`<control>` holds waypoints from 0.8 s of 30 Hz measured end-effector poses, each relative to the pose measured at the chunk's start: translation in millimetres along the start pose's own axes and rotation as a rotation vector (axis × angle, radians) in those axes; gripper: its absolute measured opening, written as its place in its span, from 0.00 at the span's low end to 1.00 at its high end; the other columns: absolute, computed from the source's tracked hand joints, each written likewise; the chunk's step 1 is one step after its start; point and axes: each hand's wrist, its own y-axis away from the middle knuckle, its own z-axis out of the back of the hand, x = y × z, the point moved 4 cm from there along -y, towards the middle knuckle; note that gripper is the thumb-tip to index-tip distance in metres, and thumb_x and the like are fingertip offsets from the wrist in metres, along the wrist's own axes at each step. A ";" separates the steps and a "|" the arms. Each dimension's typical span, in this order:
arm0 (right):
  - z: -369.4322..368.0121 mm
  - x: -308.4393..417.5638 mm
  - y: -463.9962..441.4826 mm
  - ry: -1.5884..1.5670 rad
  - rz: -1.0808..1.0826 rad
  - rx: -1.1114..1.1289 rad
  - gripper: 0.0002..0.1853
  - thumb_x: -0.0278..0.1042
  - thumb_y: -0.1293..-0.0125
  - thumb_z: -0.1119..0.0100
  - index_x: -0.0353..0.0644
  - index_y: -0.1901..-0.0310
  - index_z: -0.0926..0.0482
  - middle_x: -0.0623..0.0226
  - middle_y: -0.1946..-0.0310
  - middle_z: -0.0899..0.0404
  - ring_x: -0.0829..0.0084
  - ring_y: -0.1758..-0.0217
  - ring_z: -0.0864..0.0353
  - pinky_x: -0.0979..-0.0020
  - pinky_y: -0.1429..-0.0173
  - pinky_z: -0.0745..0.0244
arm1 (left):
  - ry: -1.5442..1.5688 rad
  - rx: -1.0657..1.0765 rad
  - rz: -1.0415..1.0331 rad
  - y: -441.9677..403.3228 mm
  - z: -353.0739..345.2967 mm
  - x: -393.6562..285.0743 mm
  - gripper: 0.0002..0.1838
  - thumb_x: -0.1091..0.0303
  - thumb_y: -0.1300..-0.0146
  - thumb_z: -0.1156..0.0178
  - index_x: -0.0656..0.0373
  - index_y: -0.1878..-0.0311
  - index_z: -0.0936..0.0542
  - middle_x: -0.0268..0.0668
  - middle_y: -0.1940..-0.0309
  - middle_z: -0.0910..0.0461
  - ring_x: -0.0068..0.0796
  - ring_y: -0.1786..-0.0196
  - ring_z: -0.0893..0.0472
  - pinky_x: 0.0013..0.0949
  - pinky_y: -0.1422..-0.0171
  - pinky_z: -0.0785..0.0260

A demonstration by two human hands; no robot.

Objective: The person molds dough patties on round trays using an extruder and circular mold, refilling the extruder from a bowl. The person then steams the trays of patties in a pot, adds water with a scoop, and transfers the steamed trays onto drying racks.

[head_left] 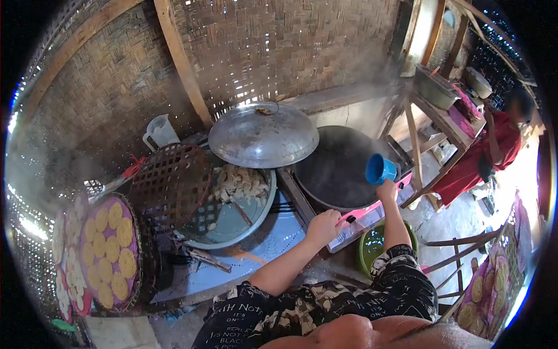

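Observation:
My right hand (386,190) grips a blue plastic dipper (381,168), tilted over the right side of a wide dark pan (337,168) that steams on a pink-fronted gas stove (401,181). At the front left of the stove is my left hand (323,228), its fingers curled close to a black knob (350,219). Whether those fingers hold the knob or the stove's edge is hidden. Below the stove front, between my forearms, stands a green bucket (365,256) with liquid in it. A large domed metal lid (263,139) rests left of the pan.
Left of the stove, a blue-grey basin (232,238) holds a pale lumpy mass, partly under a woven lattice tray (171,186). Round yellowish cakes (110,250) lie on a basket at left; more cakes (482,294) are at lower right. A person in red (500,145) is beside a wooden rack.

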 end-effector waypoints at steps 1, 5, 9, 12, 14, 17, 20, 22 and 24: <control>-3.2 -9.2 -4.0 -0.028 0.024 -0.006 0.12 0.31 0.49 0.52 0.34 0.66 0.23 0.46 0.64 0.23 0.53 0.57 0.23 0.59 0.53 0.27 | 0.001 -0.003 0.009 1.0 -0.5 -0.2 0.11 0.61 0.47 0.42 0.59 0.71 0.26 0.41 0.74 0.27 0.42 0.69 0.25 0.40 0.66 0.32; -13.6 -59.4 -6.4 -0.952 -0.222 0.146 0.04 0.26 0.52 0.47 0.38 0.73 0.24 0.65 0.81 0.24 0.75 0.81 0.25 0.76 0.80 0.33 | 0.001 -0.049 0.016 0.9 -2.7 -0.8 0.10 0.62 0.47 0.41 0.59 0.72 0.26 0.41 0.76 0.27 0.42 0.71 0.25 0.39 0.68 0.33; -36.2 -132.9 10.6 -1.647 -0.429 0.262 0.08 0.24 0.49 0.45 0.34 0.65 0.25 0.66 0.79 0.25 0.76 0.81 0.26 0.78 0.79 0.31 | 0.018 -0.082 0.016 2.3 -2.4 -4.9 0.11 0.62 0.48 0.40 0.60 0.72 0.26 0.40 0.76 0.27 0.40 0.72 0.25 0.37 0.69 0.32; -65.9 -185.1 47.6 -1.993 -0.462 0.203 0.08 0.29 0.45 0.46 0.37 0.64 0.25 0.68 0.74 0.26 0.77 0.73 0.27 0.80 0.73 0.32 | 0.129 -0.171 -0.026 4.4 10.0 -7.1 0.10 0.62 0.46 0.40 0.60 0.70 0.24 0.39 0.75 0.25 0.34 0.72 0.24 0.32 0.70 0.32; -113.3 -226.9 68.8 -2.048 -0.491 0.179 0.08 0.31 0.43 0.50 0.38 0.63 0.27 0.69 0.74 0.27 0.74 0.73 0.29 0.77 0.73 0.34 | 0.203 -0.460 0.046 11.9 46.8 -11.7 0.11 0.62 0.44 0.41 0.61 0.69 0.24 0.37 0.74 0.24 0.28 0.73 0.24 0.29 0.70 0.32; -163.0 -268.7 96.2 -1.901 -0.686 0.256 0.07 0.28 0.42 0.50 0.37 0.63 0.28 0.69 0.73 0.27 0.77 0.74 0.29 0.77 0.75 0.34 | 0.429 -0.771 0.412 34.4 101.0 37.4 0.12 0.61 0.40 0.44 0.61 0.61 0.26 0.31 0.72 0.24 0.18 0.72 0.26 0.23 0.70 0.34; -195.5 -272.0 113.9 -1.673 -0.813 0.342 0.06 0.28 0.42 0.50 0.37 0.64 0.28 0.69 0.73 0.27 0.77 0.74 0.30 0.77 0.75 0.35 | 0.996 -1.201 0.545 78.4 165.6 119.4 0.06 0.67 0.42 0.45 0.59 0.69 0.27 0.31 0.79 0.30 0.21 0.75 0.28 0.21 0.74 0.35; -204.8 -256.5 115.8 -1.590 -0.798 0.416 0.06 0.28 0.42 0.50 0.37 0.64 0.28 0.69 0.73 0.28 0.78 0.75 0.30 0.78 0.76 0.35 | 1.373 -1.486 0.844 115.1 185.6 165.2 0.07 0.66 0.41 0.45 0.59 0.65 0.28 0.35 0.71 0.28 0.28 0.73 0.25 0.26 0.74 0.28; -209.6 -236.2 111.7 -1.533 -0.760 0.476 0.06 0.28 0.42 0.50 0.37 0.64 0.28 0.69 0.74 0.28 0.78 0.75 0.30 0.78 0.76 0.36 | 1.366 -1.543 0.911 146.6 191.6 217.9 0.13 0.62 0.40 0.46 0.60 0.57 0.31 0.39 0.63 0.30 0.35 0.70 0.25 0.30 0.73 0.26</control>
